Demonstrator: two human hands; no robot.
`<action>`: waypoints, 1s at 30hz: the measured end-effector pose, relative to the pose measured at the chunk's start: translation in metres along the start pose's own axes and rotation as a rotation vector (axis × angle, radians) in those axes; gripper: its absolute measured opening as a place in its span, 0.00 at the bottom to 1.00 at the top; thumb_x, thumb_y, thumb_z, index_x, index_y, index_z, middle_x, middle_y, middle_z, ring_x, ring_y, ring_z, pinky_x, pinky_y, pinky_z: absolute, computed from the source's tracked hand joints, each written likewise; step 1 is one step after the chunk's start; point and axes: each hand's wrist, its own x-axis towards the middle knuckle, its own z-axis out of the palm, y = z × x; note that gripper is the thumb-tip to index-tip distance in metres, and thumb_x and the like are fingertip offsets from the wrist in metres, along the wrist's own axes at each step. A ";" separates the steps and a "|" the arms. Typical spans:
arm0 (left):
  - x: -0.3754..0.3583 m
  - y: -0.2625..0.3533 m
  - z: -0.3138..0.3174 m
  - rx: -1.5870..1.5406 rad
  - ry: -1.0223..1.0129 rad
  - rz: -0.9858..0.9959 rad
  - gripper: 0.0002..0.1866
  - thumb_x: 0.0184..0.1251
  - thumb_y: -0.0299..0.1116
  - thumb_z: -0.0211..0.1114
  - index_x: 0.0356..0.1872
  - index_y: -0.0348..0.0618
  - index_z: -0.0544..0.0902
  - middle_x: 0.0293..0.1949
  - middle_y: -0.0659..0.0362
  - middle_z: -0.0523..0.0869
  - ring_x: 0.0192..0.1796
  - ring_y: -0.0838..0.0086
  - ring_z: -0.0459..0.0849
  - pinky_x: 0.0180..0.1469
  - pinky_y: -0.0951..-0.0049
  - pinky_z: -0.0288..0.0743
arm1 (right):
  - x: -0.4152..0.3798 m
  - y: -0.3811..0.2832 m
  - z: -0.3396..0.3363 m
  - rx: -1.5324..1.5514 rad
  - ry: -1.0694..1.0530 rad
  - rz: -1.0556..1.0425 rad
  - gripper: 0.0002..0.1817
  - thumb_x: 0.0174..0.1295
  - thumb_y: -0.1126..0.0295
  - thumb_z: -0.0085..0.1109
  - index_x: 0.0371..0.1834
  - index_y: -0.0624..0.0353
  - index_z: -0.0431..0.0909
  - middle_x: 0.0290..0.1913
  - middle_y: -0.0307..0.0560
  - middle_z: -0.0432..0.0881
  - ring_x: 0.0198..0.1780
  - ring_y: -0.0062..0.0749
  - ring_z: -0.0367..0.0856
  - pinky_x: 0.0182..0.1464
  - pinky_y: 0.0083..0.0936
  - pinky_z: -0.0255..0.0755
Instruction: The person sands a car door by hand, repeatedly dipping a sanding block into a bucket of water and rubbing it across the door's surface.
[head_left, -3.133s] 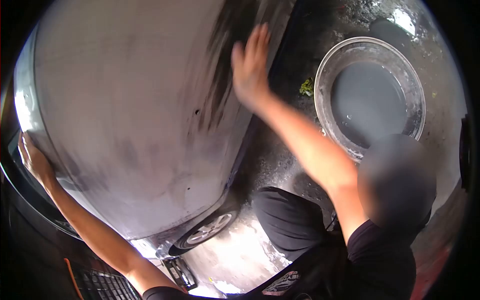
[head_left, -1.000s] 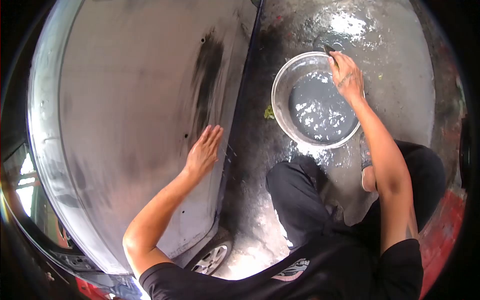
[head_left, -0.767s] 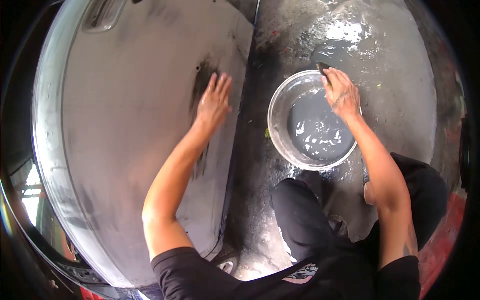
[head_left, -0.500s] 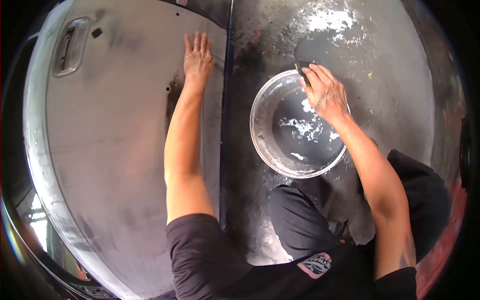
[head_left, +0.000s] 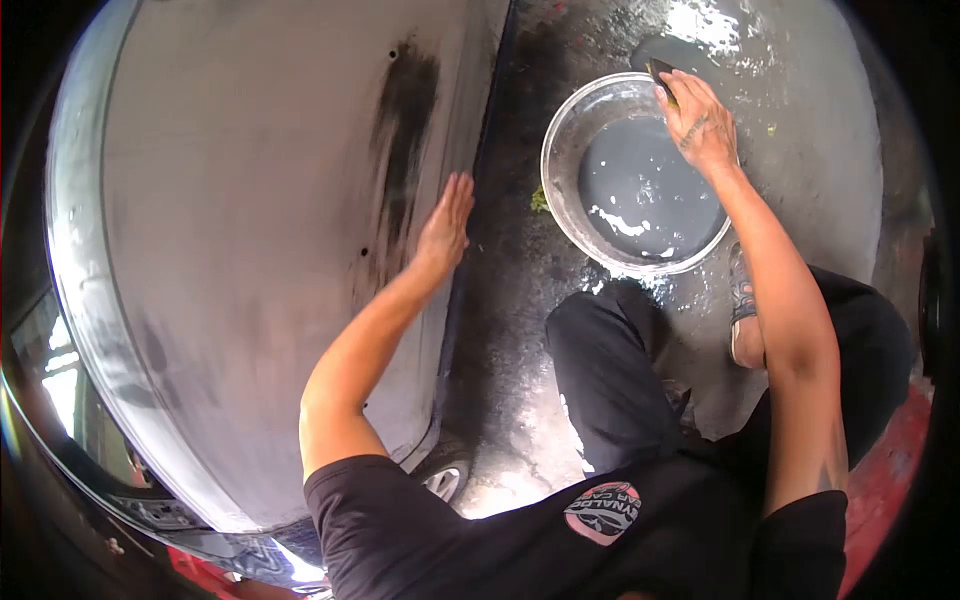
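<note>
My left hand (head_left: 447,228) lies along the right edge of a dull grey car body panel (head_left: 240,220), fingers stretched out and holding nothing. Beside it, the panel carries a dark smeared patch (head_left: 408,110) and small holes. In my right hand (head_left: 703,128) is a thin dark sanding pad (head_left: 662,80) with a yellowish edge, mostly covered by the fingers. That hand is over the far right rim of a round bucket (head_left: 556,190). Cloudy grey water (head_left: 640,165) with bright reflections fills part of the bucket.
The bucket stands on a wet, stained concrete floor (head_left: 800,140). A small green clump (head_left: 540,200) lies against its left side. My bent knee (head_left: 605,350) and sandalled foot (head_left: 745,320) are close by. A car wheel (head_left: 445,480) shows below the panel.
The view has shifted along the car, so more of the dark patch and a wheel show. My left hand has come nearer along the panel's edge. My right hand remains at the bucket with the sanding pad.
</note>
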 end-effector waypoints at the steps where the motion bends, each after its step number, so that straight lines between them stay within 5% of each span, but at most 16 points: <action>1: -0.016 0.018 0.002 -0.005 -0.020 0.017 0.47 0.76 0.71 0.48 0.86 0.51 0.60 0.88 0.55 0.52 0.90 0.56 0.43 0.88 0.41 0.31 | 0.001 -0.001 0.000 -0.005 0.006 -0.014 0.23 0.79 0.51 0.55 0.64 0.54 0.84 0.67 0.50 0.84 0.72 0.45 0.79 0.69 0.43 0.77; 5: -0.056 0.057 0.018 -0.114 0.122 -0.029 0.40 0.78 0.63 0.53 0.82 0.47 0.68 0.85 0.51 0.61 0.88 0.53 0.51 0.88 0.43 0.34 | -0.001 0.002 -0.007 -0.018 -0.051 -0.040 0.24 0.79 0.52 0.54 0.67 0.54 0.82 0.71 0.52 0.81 0.73 0.47 0.76 0.72 0.43 0.74; 7: -0.058 0.056 0.016 -0.794 0.287 0.002 0.29 0.78 0.48 0.61 0.72 0.42 0.77 0.77 0.46 0.72 0.82 0.49 0.64 0.85 0.42 0.48 | -0.003 0.010 -0.002 -0.004 -0.062 -0.072 0.24 0.79 0.53 0.54 0.68 0.55 0.81 0.71 0.53 0.80 0.74 0.48 0.76 0.73 0.44 0.73; 10: -0.063 0.037 -0.035 -1.236 0.633 -0.294 0.20 0.72 0.33 0.67 0.62 0.38 0.83 0.62 0.47 0.84 0.68 0.48 0.80 0.74 0.43 0.69 | 0.003 0.022 0.005 0.105 -0.025 -0.129 0.22 0.79 0.56 0.54 0.68 0.56 0.81 0.71 0.55 0.80 0.74 0.50 0.75 0.74 0.44 0.71; 13: -0.039 0.026 -0.101 -1.574 0.831 -0.454 0.15 0.73 0.33 0.66 0.55 0.38 0.86 0.55 0.47 0.89 0.60 0.49 0.87 0.66 0.51 0.79 | -0.004 0.012 -0.005 0.239 -0.065 -0.071 0.21 0.77 0.59 0.55 0.68 0.56 0.81 0.70 0.57 0.80 0.73 0.52 0.75 0.76 0.45 0.68; 15: -0.014 0.028 -0.150 -1.724 0.867 -0.485 0.15 0.76 0.34 0.64 0.56 0.39 0.86 0.57 0.45 0.89 0.60 0.49 0.87 0.62 0.54 0.81 | -0.011 0.000 -0.011 0.084 -0.053 -0.421 0.21 0.74 0.62 0.57 0.67 0.55 0.81 0.69 0.58 0.80 0.72 0.54 0.77 0.77 0.48 0.68; 18: 0.037 0.044 -0.212 -1.965 0.732 -0.447 0.18 0.78 0.41 0.60 0.56 0.40 0.87 0.51 0.43 0.90 0.56 0.49 0.89 0.60 0.53 0.82 | -0.023 -0.015 -0.013 0.118 -0.158 -0.710 0.22 0.70 0.65 0.59 0.66 0.57 0.82 0.67 0.59 0.81 0.70 0.54 0.78 0.76 0.48 0.68; 19: 0.038 0.037 -0.230 -2.057 0.671 -0.462 0.19 0.78 0.44 0.60 0.56 0.40 0.87 0.48 0.43 0.91 0.53 0.49 0.90 0.58 0.52 0.82 | -0.021 -0.022 -0.014 0.004 -0.438 -0.662 0.21 0.70 0.66 0.59 0.65 0.56 0.82 0.65 0.55 0.83 0.70 0.52 0.78 0.74 0.47 0.70; 20: 0.040 0.028 -0.243 -1.826 0.331 -0.419 0.21 0.77 0.48 0.61 0.55 0.40 0.88 0.44 0.44 0.92 0.48 0.48 0.91 0.54 0.51 0.83 | -0.017 -0.025 -0.014 -0.109 -0.717 -0.600 0.21 0.70 0.67 0.59 0.65 0.56 0.82 0.63 0.52 0.84 0.70 0.51 0.79 0.72 0.45 0.72; 21: 0.046 0.032 -0.243 -1.831 0.321 -0.432 0.21 0.77 0.48 0.61 0.55 0.40 0.88 0.44 0.44 0.92 0.48 0.48 0.91 0.54 0.51 0.83 | -0.013 -0.019 -0.001 -0.103 -0.722 -0.613 0.21 0.70 0.67 0.59 0.65 0.56 0.82 0.63 0.52 0.84 0.70 0.51 0.79 0.72 0.45 0.72; 23: 0.055 0.048 -0.239 -1.980 0.523 -0.780 0.22 0.75 0.48 0.64 0.53 0.40 0.88 0.42 0.46 0.93 0.45 0.48 0.92 0.51 0.49 0.84 | -0.018 -0.002 0.051 -0.491 -0.994 -0.436 0.17 0.70 0.68 0.58 0.60 0.55 0.87 0.61 0.46 0.87 0.67 0.47 0.83 0.66 0.42 0.78; 25: 0.058 0.047 -0.239 -1.880 0.483 -0.794 0.21 0.74 0.49 0.65 0.51 0.39 0.88 0.40 0.45 0.93 0.45 0.48 0.92 0.50 0.49 0.84 | -0.035 0.012 0.084 -0.593 -1.080 -0.730 0.14 0.71 0.69 0.57 0.53 0.53 0.91 0.60 0.47 0.89 0.64 0.45 0.87 0.59 0.42 0.83; 27: 0.061 0.036 -0.244 -1.815 0.101 -0.638 0.20 0.74 0.49 0.66 0.47 0.40 0.88 0.39 0.43 0.92 0.45 0.48 0.92 0.50 0.50 0.84 | -0.039 0.005 0.083 -0.464 -1.222 -0.699 0.14 0.71 0.69 0.56 0.50 0.55 0.91 0.58 0.53 0.91 0.59 0.47 0.90 0.56 0.45 0.85; 30: 0.062 0.034 -0.247 -1.809 0.062 -0.640 0.22 0.76 0.52 0.64 0.49 0.40 0.87 0.41 0.42 0.92 0.46 0.48 0.92 0.50 0.49 0.84 | -0.022 -0.012 0.044 -0.095 -1.173 -0.528 0.16 0.68 0.68 0.56 0.52 0.61 0.88 0.47 0.63 0.91 0.53 0.55 0.91 0.58 0.47 0.84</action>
